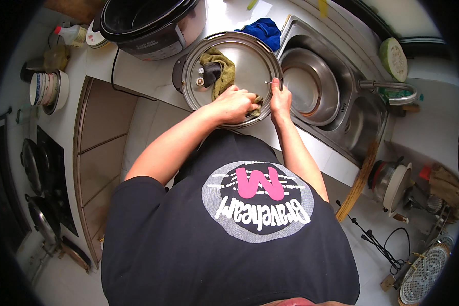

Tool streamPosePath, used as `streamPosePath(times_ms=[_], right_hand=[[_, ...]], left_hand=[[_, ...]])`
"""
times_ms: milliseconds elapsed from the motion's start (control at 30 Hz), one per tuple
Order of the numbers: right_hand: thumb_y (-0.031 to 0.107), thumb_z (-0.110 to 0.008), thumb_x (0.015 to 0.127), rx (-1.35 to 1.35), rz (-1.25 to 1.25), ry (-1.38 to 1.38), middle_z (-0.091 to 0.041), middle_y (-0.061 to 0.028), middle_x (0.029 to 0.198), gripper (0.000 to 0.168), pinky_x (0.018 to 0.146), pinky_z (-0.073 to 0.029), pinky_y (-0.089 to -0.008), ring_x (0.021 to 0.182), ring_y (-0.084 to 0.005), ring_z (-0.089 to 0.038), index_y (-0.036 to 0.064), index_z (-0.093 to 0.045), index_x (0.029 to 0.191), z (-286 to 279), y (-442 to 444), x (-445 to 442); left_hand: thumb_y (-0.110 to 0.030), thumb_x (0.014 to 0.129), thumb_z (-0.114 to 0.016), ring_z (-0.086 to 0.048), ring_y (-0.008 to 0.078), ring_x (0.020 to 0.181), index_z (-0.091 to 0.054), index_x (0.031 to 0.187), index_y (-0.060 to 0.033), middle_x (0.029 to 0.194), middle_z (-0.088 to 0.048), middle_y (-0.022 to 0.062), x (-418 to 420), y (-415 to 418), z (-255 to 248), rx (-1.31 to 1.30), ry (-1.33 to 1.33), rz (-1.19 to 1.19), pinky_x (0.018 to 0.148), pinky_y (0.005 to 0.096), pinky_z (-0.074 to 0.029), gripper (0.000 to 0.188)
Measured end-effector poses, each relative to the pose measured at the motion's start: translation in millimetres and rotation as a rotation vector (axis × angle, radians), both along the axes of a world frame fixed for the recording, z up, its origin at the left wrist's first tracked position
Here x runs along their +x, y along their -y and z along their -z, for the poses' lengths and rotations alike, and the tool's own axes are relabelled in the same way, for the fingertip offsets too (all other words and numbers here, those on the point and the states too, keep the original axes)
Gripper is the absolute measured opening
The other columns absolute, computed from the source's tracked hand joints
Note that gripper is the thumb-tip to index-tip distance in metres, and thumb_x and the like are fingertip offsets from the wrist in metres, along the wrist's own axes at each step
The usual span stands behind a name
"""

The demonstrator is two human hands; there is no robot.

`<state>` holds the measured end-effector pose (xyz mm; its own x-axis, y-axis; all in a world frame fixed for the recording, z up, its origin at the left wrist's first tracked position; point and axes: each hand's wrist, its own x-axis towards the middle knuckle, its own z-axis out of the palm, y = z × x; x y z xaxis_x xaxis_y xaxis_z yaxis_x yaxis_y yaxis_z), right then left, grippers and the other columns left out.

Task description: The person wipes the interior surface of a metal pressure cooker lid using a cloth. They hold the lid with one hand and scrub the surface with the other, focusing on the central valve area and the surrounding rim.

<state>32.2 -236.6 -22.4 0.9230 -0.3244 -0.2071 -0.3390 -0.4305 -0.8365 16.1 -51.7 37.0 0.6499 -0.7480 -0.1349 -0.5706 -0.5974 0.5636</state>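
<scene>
A round stainless-steel pressure cooker lid (248,57) is tilted before me with its inner side up and a dark handle at its left. My right hand (281,100) grips the right rim, thumb on the edge beside a small metal pin. Pressed to the lower part of the lid, my left hand (235,105) clutches one end of an olive-green cloth (223,67). The rest of the cloth drapes over the lid's left half. Near it sit a black fitting (212,74) and a small round valve part (200,81).
A Supor electric cooker (153,42) stands on the counter at the upper left, and a blue cloth (263,32) lies behind the lid. A steel basin (313,88) sits in the double sink (352,111), under a faucet (390,90). Stacked bowls (48,90) stand at far left.
</scene>
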Motion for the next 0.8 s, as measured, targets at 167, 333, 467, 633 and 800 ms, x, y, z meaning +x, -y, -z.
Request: streamPosePath(times_ms=[167, 333, 467, 633, 800], right_hand=[[0.052, -0.051, 0.092, -0.084, -0.068, 0.012, -0.065, -0.0229, 0.084, 0.058, 0.076, -0.046, -0.0431, 0.083, -0.0353, -0.060, -0.004, -0.063, 0.095, -20, -6, 3], [0.052, -0.051, 0.092, -0.115, -0.101, 0.022, -0.065, -0.0253, 0.085, 0.057, 0.077, -0.047, -0.0454, 0.084, -0.0407, -0.063, -0.003, -0.062, 0.097, -19, -12, 7], [0.052, -0.052, 0.091, -0.015, -0.010, -0.089, -0.066, -0.0240, 0.088, 0.056, 0.078, -0.047, -0.0452, 0.087, -0.0400, -0.063, -0.003, -0.063, 0.098, -33, -18, 7], [0.054, -0.052, 0.090, -0.049, 0.010, -0.002, -0.065, -0.0285, 0.091, 0.063, 0.081, -0.045, -0.0464, 0.091, -0.0428, -0.061, -0.008, -0.061, 0.100, -9, -4, 15], [0.056, -0.052, 0.090, -0.043, 0.049, 0.032, -0.063, -0.0308, 0.092, 0.068, 0.083, -0.044, -0.0465, 0.093, -0.0444, -0.060, -0.011, -0.060, 0.098, -14, -11, 8]], left_hand=[[-0.002, 0.067, -0.060, -0.056, 0.0203, 0.096, -0.074, 0.101, -0.0191, 0.090, -0.060, 0.0030, 3, -39, -23, 0.234, -0.058, 0.178, 0.092, 0.0341, -0.038, 0.041], [-0.015, 0.071, -0.064, -0.061, 0.0184, 0.088, -0.071, 0.075, -0.0110, 0.085, -0.067, -0.0010, 10, -54, -31, 0.532, 0.172, 0.164, 0.088, 0.0322, -0.041, 0.009], [-0.014, 0.069, -0.063, -0.063, 0.0179, 0.081, -0.069, 0.069, -0.0118, 0.076, -0.066, 0.0003, 12, -54, -43, 0.609, 0.294, 0.035, 0.083, 0.0316, -0.041, 0.006], [-0.016, 0.067, -0.063, -0.063, 0.0183, 0.074, -0.066, 0.063, -0.0137, 0.071, -0.064, 0.0014, 6, -47, -29, 0.460, 0.388, -0.052, 0.077, 0.0335, -0.040, 0.005], [-0.010, 0.065, -0.060, -0.065, 0.0253, 0.079, -0.066, 0.071, -0.0104, 0.079, -0.065, 0.0073, -5, 6, -1, 0.175, 0.259, -0.209, 0.069, 0.0404, -0.046, 0.009]])
